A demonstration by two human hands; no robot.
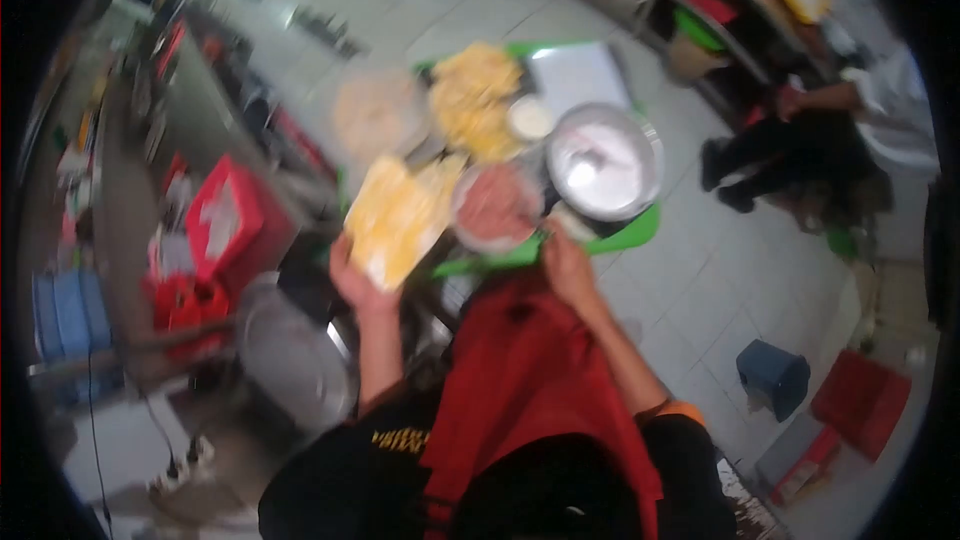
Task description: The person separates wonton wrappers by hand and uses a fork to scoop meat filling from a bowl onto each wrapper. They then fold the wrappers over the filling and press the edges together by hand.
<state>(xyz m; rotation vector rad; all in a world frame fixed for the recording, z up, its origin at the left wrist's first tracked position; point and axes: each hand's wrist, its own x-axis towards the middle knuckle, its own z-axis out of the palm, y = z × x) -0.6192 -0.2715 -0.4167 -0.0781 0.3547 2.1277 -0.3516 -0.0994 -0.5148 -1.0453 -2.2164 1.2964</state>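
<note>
A green tray (640, 231) carries several foods and containers in front of me. My left hand (364, 278) grips the near left edge of a pale, flat piece heaped with yellow food (388, 220), whose exact kind is blurred. My right hand (568, 265) is closed at the near rim of the green tray, beside a clear bowl of pinkish minced meat (497, 208); its fingertips are partly hidden. Right of the meat stands a round metal pot (604, 162) with white contents. Farther back lie a pile of yellow pieces (475, 100), a small white cup (530, 119) and a tub of pale orange food (378, 115).
A white rectangular board or lid (578, 77) lies at the tray's back right. Left are a pink-red basket (232, 218) and a large metal basin (295, 350). A co-worker (830, 135) is at the right, near shelving (735, 45). A blue bin (773, 378) stands on the tiled floor (690, 285).
</note>
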